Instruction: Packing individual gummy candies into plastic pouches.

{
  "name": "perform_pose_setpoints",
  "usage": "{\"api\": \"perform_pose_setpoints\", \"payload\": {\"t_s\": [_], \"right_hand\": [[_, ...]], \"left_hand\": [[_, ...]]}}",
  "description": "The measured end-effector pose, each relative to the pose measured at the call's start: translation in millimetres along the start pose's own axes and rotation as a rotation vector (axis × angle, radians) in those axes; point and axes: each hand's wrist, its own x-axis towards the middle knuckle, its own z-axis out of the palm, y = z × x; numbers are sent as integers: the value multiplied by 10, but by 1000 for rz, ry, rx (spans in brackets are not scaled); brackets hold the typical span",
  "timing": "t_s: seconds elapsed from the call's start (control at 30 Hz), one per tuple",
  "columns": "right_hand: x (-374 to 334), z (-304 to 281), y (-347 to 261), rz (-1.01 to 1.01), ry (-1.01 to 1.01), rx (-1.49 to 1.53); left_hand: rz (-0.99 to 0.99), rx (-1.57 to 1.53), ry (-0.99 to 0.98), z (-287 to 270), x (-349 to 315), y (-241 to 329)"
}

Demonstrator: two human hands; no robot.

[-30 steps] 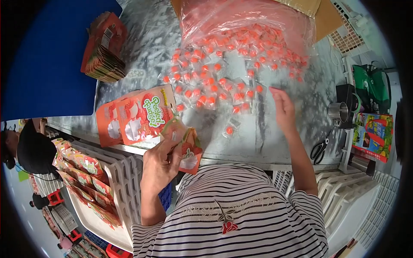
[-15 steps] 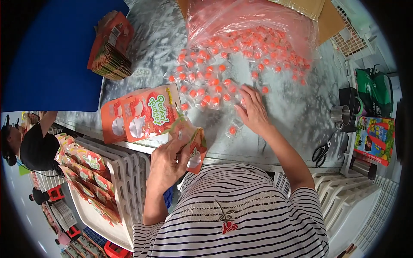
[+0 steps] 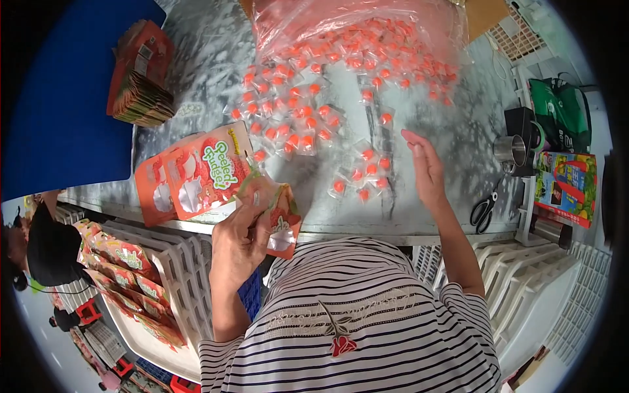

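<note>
At the table's front edge, my left hand is closed around a red printed candy pouch, whose green-edged top is spread apart. My right hand is over the table, fingers stretched out with nothing in them. Just left of it lies a small cluster of orange-red candies in clear wrappers, apart from the hand. A larger scatter of wrapped candies spreads farther back. Flat red pouches overlap left of the pouch I hold. The inside of that pouch is hidden.
A pink-tinted plastic bag spills candies at the back. Upright pouches stand packed at back left, beside a blue panel. Scissors and a metal cup are at right. Filled pouches sit on stacked trays at lower left.
My right hand has moved right, off the scattered candies, and its fingers have straightened. Several candies now lie clustered near the front, where one lay before. My left hand keeps its pouch.
</note>
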Motion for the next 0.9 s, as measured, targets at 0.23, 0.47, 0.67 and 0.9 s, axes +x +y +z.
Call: {"api": "perform_pose_setpoints", "payload": {"t_s": [0.23,0.47,0.67,0.9], "right_hand": [[-76,276,-177,-427,-378,-595],[-149,423,105,-494,-462,-727],[-225,359,214,-559,-340,-678],[-209,269,275,-625,-96,-651]], "left_hand": [[21,26,6,40,-24,70],[5,36,1,35,-45,87],[121,-9,-12,93,16,150],[236,18,-102,207,99,272]]}}
